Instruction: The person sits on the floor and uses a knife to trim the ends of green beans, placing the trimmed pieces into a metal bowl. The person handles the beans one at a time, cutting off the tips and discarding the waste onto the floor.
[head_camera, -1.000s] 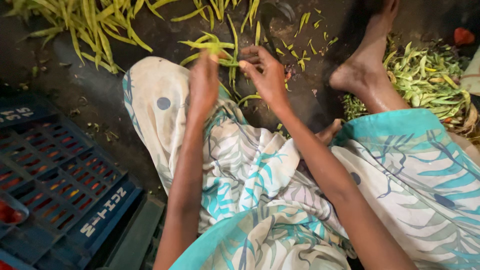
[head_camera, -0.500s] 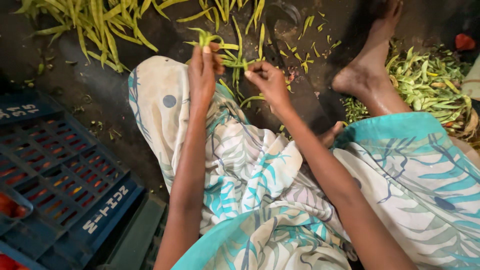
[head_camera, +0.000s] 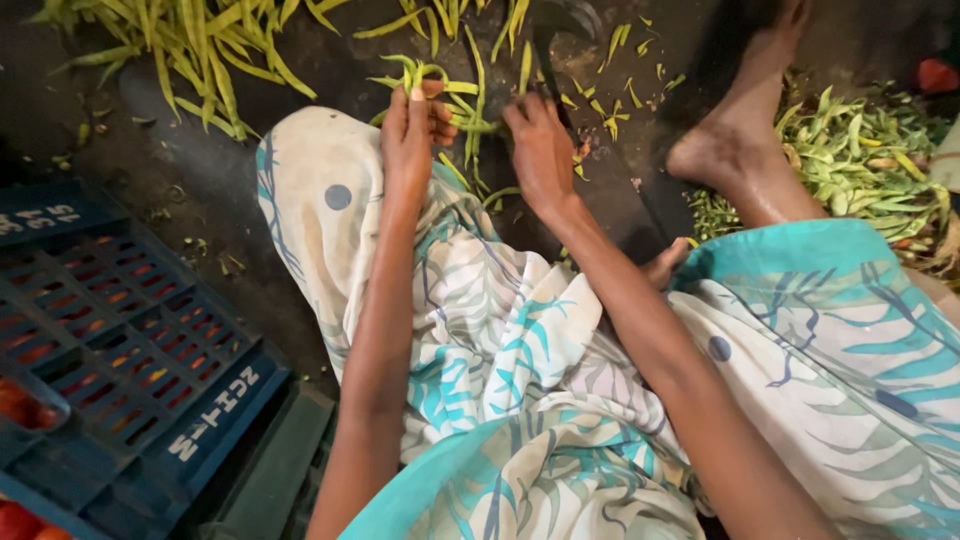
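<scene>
Left hand (head_camera: 410, 130) grips slender green beans (head_camera: 455, 95); right hand (head_camera: 540, 150) seemingly closed on them too.

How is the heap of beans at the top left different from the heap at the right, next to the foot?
The top-left heap holds long, yellow-green pods spread loosely over the dark floor. The right heap holds shorter, darker green pieces packed in a dense mound, beside the bare foot. Both lie on the floor, untouched by either hand.
</scene>
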